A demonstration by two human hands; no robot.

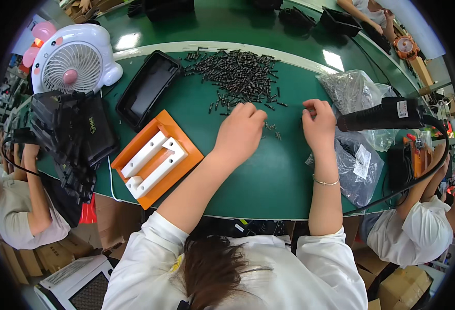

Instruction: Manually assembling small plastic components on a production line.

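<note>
My left hand [240, 132] is over the table at the near edge of a pile of small dark ribbed cylindrical pieces [240, 72]. Its fingers are curled down and closed, and whatever is in them is hidden. To its right, my right hand [320, 126] hovers with fingers bent and thumb drawn in; I cannot make out anything in its grip. Between the two hands lie a few small metallic screws [278, 135]. An orange tray-like fixture [191, 157] with white blocks [157, 168] sits left of my left forearm.
A black bin [147, 90], a white fan [72, 62] and stacked black plastic parts [67, 134] stand at left. On the right are a bag of metal parts [351, 90], a clear bag [359, 168] and a black corded tool [382, 116]. Co-workers sit on both sides.
</note>
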